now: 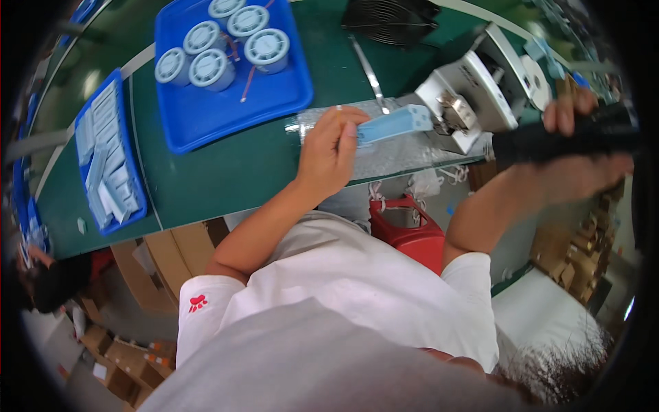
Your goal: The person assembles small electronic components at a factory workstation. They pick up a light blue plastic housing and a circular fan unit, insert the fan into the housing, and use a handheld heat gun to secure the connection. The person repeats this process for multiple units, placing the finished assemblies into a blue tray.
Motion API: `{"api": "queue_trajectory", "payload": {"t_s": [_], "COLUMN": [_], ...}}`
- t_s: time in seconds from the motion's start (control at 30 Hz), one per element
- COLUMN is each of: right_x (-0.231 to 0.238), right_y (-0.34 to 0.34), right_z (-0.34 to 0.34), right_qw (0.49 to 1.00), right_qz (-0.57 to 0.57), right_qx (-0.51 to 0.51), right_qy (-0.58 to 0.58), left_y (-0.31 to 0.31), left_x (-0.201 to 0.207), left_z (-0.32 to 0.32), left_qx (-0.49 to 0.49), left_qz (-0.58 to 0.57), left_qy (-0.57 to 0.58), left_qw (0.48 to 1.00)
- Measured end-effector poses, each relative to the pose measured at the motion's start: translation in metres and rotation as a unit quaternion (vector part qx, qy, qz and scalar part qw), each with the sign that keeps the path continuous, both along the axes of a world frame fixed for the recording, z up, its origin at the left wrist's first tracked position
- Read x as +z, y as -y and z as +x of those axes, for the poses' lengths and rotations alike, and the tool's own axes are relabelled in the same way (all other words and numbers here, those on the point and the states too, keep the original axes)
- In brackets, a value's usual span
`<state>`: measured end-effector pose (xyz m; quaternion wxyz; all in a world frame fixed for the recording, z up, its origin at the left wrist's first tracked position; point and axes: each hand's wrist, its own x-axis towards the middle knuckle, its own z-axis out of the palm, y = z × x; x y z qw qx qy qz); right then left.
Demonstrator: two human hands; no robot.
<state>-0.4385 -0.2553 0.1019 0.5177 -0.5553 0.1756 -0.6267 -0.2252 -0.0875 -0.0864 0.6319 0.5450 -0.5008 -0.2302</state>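
My left hand is closed around one end of a light blue plastic housing, a long hollow piece. Its free end points right, close to the metal front of a white boxy machine that looks like a screw feeder. On the right, my right hand is wrapped round a black electric screwdriver, which lies sideways with its tip toward the machine. Motion blurs that hand, and some of its fingers are behind the tool. Under the housing is a sheet of clear plastic along the table edge.
A blue tray carries several round light blue parts with red wires. Another blue tray at the left holds long pale blue pieces. Metal tweezers lie below a black fan. A red stool stands under the green table.
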Motion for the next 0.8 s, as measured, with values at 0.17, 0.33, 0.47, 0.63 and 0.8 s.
{"api": "queue_trajectory", "payload": {"t_s": [0.17,0.33,0.47,0.63,0.8], "right_x": [-0.001,-0.018,-0.016,-0.018,-0.022], "right_y": [-0.027,-0.022,-0.012,-0.012,-0.013], "right_z": [0.028,0.062,0.048,0.05,0.044], "right_qw": [0.98,0.987,0.981,0.975,0.971], "right_qz": [-0.053,-0.073,-0.073,-0.079,-0.081], "right_qx": [0.162,0.116,0.153,0.184,0.199], "right_qy": [0.108,0.081,0.09,0.096,0.104], "left_y": [-0.002,-0.002,-0.002,-0.001,-0.002], "left_x": [-0.004,-0.001,0.002,-0.002,-0.002], "left_z": [0.004,0.003,0.001,0.002,0.002], "left_qx": [0.009,0.008,-0.002,0.013,0.017], "left_qz": [-0.022,-0.02,-0.008,-0.027,-0.025], "left_qy": [0.021,0.012,0.002,0.023,0.03], "left_qw": [1.0,1.0,1.0,0.999,0.999]}}
